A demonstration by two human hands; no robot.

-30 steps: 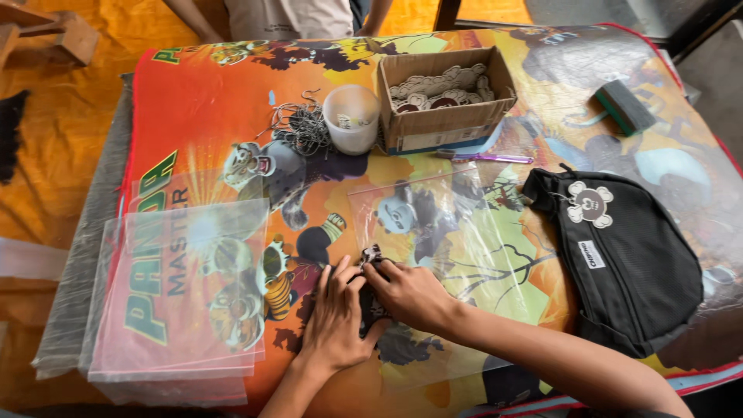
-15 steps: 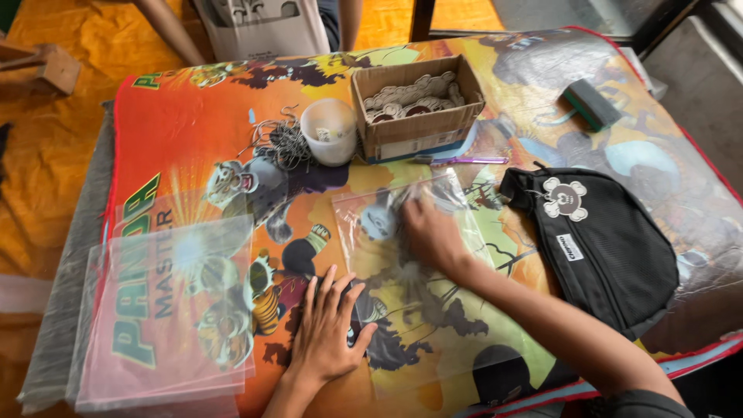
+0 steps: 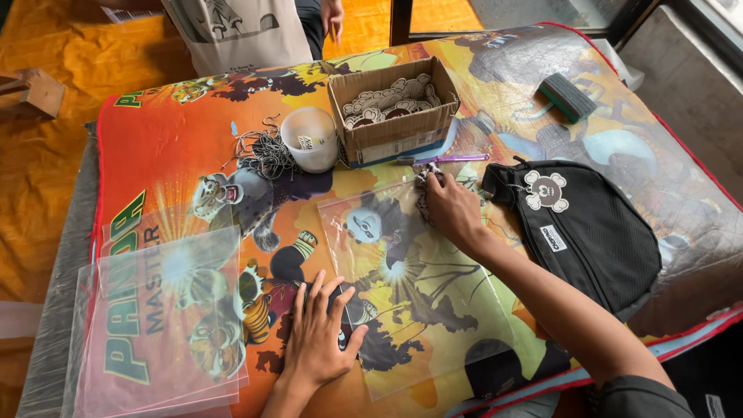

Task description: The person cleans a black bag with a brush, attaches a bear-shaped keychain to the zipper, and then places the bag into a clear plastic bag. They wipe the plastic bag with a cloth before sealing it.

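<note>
Pinning clear plastic bag flat with spread left hand, right hand pinching bag's far edge beside purple pen — keeping the mouth taut, easing slowly.

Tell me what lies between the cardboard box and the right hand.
In the head view, a purple pen lies between the cardboard box and the right hand, on the printed table cover.

Open brown cardboard box beside white labelled cup.
</note>
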